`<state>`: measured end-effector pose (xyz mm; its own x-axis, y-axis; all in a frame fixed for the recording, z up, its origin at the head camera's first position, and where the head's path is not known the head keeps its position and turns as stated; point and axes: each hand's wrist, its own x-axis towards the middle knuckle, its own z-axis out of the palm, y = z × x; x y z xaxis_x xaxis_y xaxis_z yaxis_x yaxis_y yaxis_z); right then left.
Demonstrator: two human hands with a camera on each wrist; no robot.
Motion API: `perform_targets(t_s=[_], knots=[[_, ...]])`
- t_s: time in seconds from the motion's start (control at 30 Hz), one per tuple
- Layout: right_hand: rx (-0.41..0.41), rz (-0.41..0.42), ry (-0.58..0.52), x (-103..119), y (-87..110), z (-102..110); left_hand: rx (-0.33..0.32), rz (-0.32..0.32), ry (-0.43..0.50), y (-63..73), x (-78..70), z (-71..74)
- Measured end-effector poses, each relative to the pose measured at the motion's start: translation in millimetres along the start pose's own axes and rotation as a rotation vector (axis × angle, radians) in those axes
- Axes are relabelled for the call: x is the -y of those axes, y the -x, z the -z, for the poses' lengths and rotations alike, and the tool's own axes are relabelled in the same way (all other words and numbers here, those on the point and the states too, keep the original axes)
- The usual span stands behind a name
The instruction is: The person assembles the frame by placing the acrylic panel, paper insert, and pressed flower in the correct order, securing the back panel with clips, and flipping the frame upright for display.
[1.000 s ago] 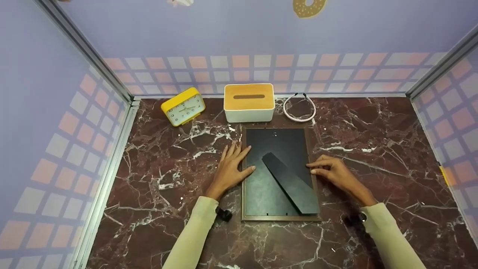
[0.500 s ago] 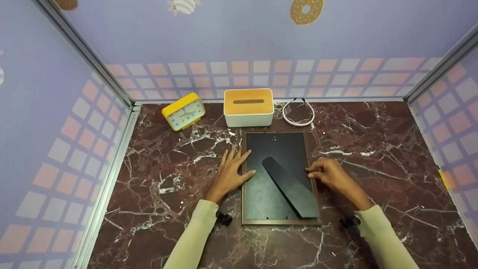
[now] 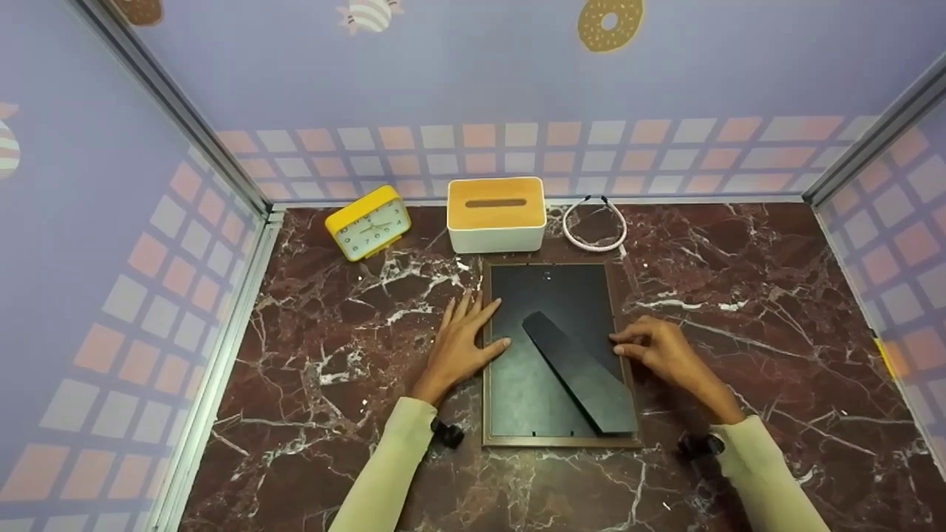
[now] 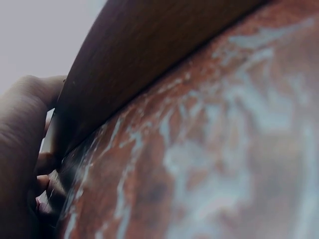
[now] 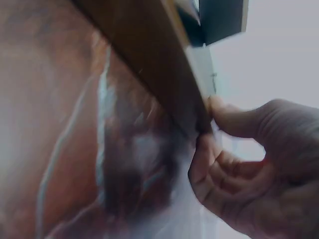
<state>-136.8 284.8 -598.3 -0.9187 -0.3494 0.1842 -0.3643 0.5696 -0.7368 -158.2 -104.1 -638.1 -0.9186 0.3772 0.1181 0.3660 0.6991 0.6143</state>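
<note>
A picture frame (image 3: 510, 399) with a brown rim lies face down, its black back upward. Slanting across that back is a black easel leg (image 3: 580, 377). At the left rim rests my left hand (image 3: 460, 347), fingers spread and fairly straight, with the thumb over the rim onto the back's edge. My right hand (image 3: 661, 351) pinches the right rim about halfway along, its index fingertip and thumb close together. In the right wrist view the thumb (image 5: 237, 119) lies at the rim's upper edge while bent fingers (image 5: 202, 164) press its outer side.
Behind the frame stand a yellow alarm clock (image 3: 369, 225) and a white tissue box (image 3: 495, 238) with a wood-coloured lid. A pale headband (image 3: 595, 247) lies right of the box. Patterned walls enclose the marbled tabletop (image 3: 318, 443) at the back and both sides.
The head view has tilted up slightly, so everything sits lower in the picture. My right fingers have bent more at the rim; the left hand keeps its place on the picture frame.
</note>
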Motion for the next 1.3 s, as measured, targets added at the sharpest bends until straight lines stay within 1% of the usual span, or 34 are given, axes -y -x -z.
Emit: perform_targets(t_s=[0.13, 0.23, 0.5, 0.73, 0.87, 0.97, 1.3], knots=[[-0.014, 0.003, -0.088, -8.0, 1.3, 0.3, -0.008, 0.003, 0.02, -0.2, 0.5, -0.2], [-0.01, 0.01, -0.121, -10.4, 4.0, -3.3, -0.002, 0.007, 0.024, 1.4, 2.6, -0.9], [-0.037, -0.008, -0.128, -11.8, 5.8, -13.8, -0.014, -0.005, -0.001, 0.9, 8.0, -0.4], [-0.029, 0.014, -0.14, -10.5, 5.2, -10.2, -0.018, -0.005, -0.01, 1.1, 6.0, -1.3], [-0.035, -0.019, -0.163, -10.0, 9.3, -8.4, -0.015, -0.023, 0.002, 0.1, 4.8, -2.5], [-0.045, -0.029, -0.167, -10.8, 10.5, -9.9, -0.014, -0.023, 0.01, -1.2, 5.4, -1.5], [-0.068, 0.029, -0.181, -10.8, 8.6, -10.3, -0.018, 0.018, 0.024, 1.0, 4.3, -0.8]])
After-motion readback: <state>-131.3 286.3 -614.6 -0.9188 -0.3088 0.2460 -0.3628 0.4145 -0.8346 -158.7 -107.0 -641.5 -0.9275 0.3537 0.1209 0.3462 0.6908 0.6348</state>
